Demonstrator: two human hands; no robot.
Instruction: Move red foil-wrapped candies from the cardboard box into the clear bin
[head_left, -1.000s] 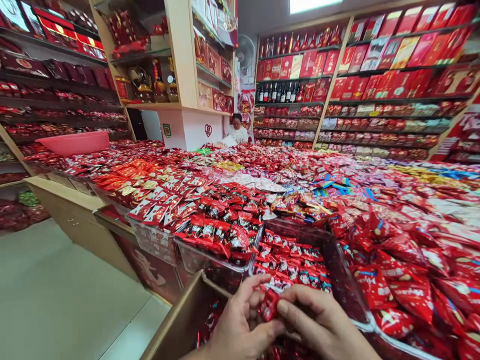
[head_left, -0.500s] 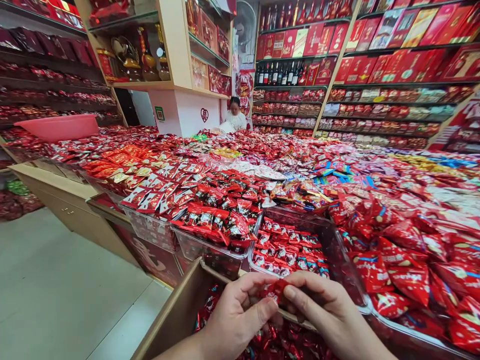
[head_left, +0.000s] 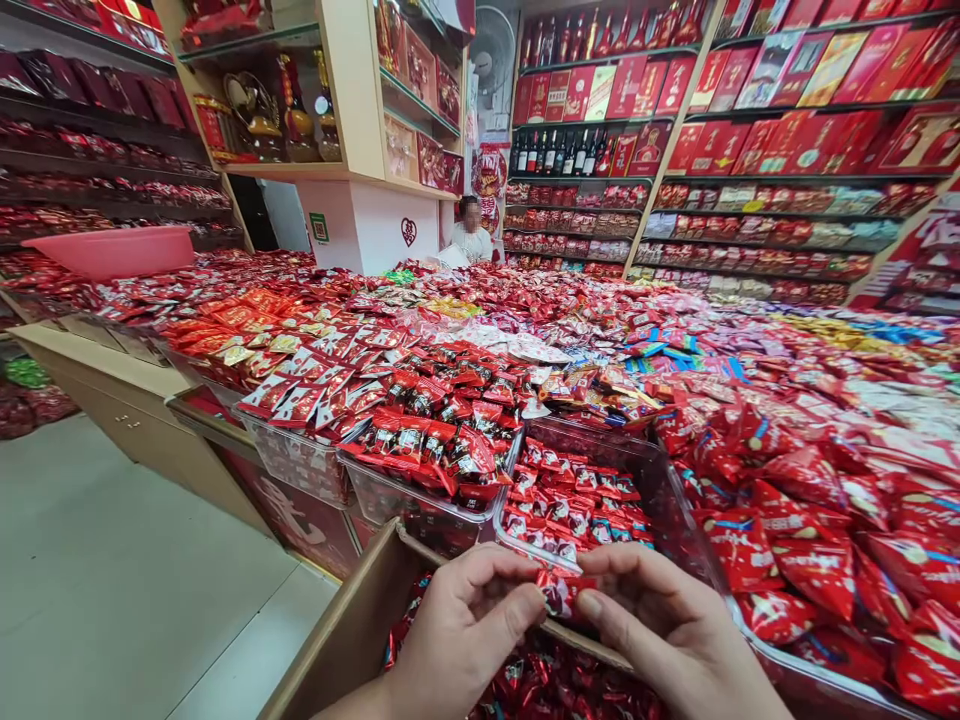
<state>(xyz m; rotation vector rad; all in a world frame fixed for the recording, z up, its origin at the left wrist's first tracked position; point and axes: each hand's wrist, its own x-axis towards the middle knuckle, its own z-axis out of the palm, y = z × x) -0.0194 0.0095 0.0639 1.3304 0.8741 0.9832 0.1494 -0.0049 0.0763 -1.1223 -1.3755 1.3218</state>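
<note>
Between my fingertips is a small red wrapped candy (head_left: pixel 559 592). My left hand (head_left: pixel 476 620) pinches its left end, and my right hand (head_left: pixel 660 620) closes on its right end. Both hands are above an open cardboard box (head_left: pixel 341 610) with many red wrapped candies (head_left: pixel 555 675) inside. Just beyond my fingers stands a clear plastic bin (head_left: pixel 652 480), where similar red candies (head_left: pixel 574 490) lie in rows.
Another clear bin heaped with red and black packets (head_left: pixel 431 440) stands to the left. Larger red packets (head_left: pixel 817 540) pile up at the right. A pink basin (head_left: pixel 112 252) rests at far left. A person (head_left: pixel 471 235) is behind the display.
The candy has turned between my fingers, and more of its printed face shows. My fingers have spread slightly apart along it. The person at the back has raised their head.
</note>
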